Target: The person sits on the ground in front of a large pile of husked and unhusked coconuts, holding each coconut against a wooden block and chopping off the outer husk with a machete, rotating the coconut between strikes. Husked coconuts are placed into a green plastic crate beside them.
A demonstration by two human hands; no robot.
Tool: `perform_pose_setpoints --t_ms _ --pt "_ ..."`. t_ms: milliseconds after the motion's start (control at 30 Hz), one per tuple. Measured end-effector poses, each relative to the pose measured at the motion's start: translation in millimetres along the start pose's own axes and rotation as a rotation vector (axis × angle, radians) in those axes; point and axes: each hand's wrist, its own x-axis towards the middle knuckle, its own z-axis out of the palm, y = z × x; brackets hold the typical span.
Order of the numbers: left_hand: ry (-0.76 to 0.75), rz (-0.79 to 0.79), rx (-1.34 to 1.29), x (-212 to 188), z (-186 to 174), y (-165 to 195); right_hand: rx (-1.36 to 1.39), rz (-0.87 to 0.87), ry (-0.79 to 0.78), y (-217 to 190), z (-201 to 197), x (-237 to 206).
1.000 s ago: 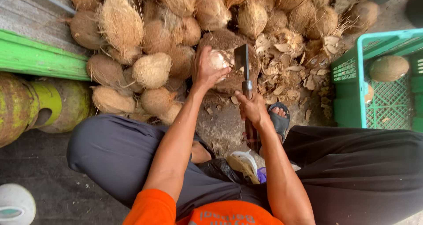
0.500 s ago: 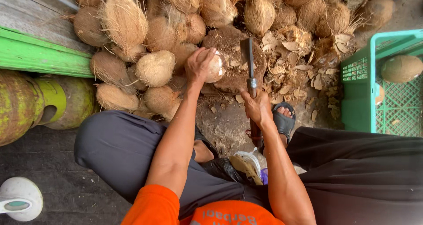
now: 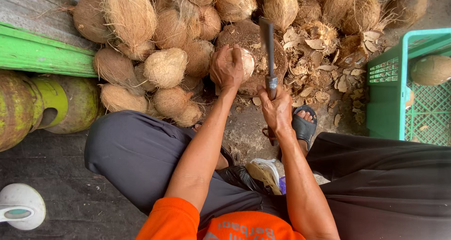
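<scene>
On the stump [image 3: 251, 38], left hand [image 3: 226, 70] gripping a part-peeled coconut [image 3: 244, 61], right hand [image 3: 277, 109] fingers clenching a cleaver [image 3: 268, 47]; husked pile [image 3: 164, 66] waiting, one lying in the green crate [image 3: 385, 94]

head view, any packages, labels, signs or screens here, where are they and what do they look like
No packages or signs show.
Scale: bottom left corner on the dark floor, round and white, with a small pale screen in a teal strip.
Shirt print: bottom centre, pale lettering on the person's orange shirt.
Crate: right edge, green plastic mesh, no label visible, one coconut inside.
</scene>
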Motion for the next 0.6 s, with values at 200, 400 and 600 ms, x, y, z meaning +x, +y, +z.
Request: perform_pose_setpoints --t_ms 200,400,600 --pt "0.098 0.186 0.065 -2 3 -3 0.04 0.175 -0.097 -9 5 4" --pt "0.031 0.111 0.104 -4 3 -5 0.227 -0.16 0.064 1 1 2" --pt "0.022 0.167 0.059 0 3 -8 0.097 0.04 -0.098 15 14 9"
